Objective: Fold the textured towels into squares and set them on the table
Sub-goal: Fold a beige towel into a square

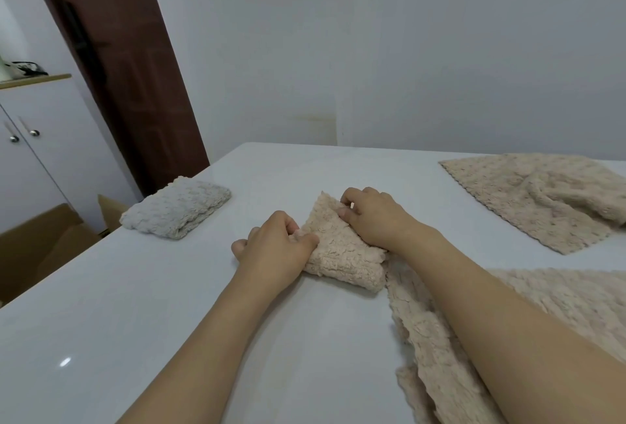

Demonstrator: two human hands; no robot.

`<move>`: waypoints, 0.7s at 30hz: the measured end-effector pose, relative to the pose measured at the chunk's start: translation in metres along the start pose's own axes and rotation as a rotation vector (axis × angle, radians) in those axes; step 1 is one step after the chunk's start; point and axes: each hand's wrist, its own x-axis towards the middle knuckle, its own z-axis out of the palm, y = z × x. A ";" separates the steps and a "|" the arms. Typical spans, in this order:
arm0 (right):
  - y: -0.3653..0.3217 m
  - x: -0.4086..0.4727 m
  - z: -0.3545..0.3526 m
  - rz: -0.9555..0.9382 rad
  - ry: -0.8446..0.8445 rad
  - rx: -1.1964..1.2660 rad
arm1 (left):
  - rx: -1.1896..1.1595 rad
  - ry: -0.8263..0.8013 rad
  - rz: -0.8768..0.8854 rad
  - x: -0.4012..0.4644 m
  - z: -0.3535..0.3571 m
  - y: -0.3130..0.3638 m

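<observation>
A beige textured towel [342, 250], folded into a small thick square, lies at the middle of the white table [135, 322]. My left hand [274, 250] pinches its left edge between thumb and fingers. My right hand [371, 215] grips its far right corner, fingers curled onto the fabric. A folded grey-white towel [176, 208] rests at the table's left edge. An unfolded beige towel [531, 200] lies spread at the far right. Another loose beige towel [430, 349] sprawls under my right forearm, partly hidden by it.
The table's left edge drops off beside a brown cardboard box [37, 254] on the floor. A white cabinet [40, 159] and a dark brown door [128, 67] stand at the left. A white wall backs the table.
</observation>
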 end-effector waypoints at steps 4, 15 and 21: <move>-0.002 0.001 0.000 -0.007 -0.014 -0.022 | 0.040 -0.065 -0.042 0.003 -0.003 -0.001; -0.003 -0.009 -0.040 0.127 -0.302 0.007 | 0.055 0.000 0.049 -0.002 0.001 -0.001; -0.006 -0.004 -0.030 0.050 -0.215 -0.006 | 0.045 -0.009 0.024 -0.002 0.003 -0.002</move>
